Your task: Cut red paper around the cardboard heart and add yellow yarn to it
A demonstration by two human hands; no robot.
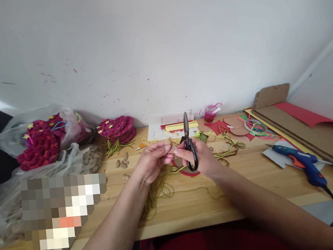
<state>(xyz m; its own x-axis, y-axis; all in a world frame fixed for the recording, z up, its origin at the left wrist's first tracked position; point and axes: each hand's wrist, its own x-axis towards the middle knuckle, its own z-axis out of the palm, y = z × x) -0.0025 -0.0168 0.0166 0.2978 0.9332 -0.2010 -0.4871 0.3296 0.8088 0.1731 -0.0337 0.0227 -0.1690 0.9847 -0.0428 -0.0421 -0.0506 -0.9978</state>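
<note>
In front of me, above the middle of the table, both hands are close together. My left hand [153, 161] pinches a small tan piece [168, 141] between thumb and fingers; what it is made of I cannot make out. My right hand [202, 157] is closed around the black handles of a pair of scissors [186, 129], whose blades point upward, away from the tan piece. The right thumb and fingertip also meet near a thin strand by the left fingers. Under the hands lie olive-green yarn [155, 198] and a round red-edged piece [191, 173], partly hidden.
Pinkish-purple round pieces with stars [117, 129] are stacked behind peanuts [123, 162]. Plastic bags [10, 134] stand at left. A blue glue gun [300, 162] with its cord lies at right beside cardboard sheets [309, 128]. A cup [210, 115] stands against the wall.
</note>
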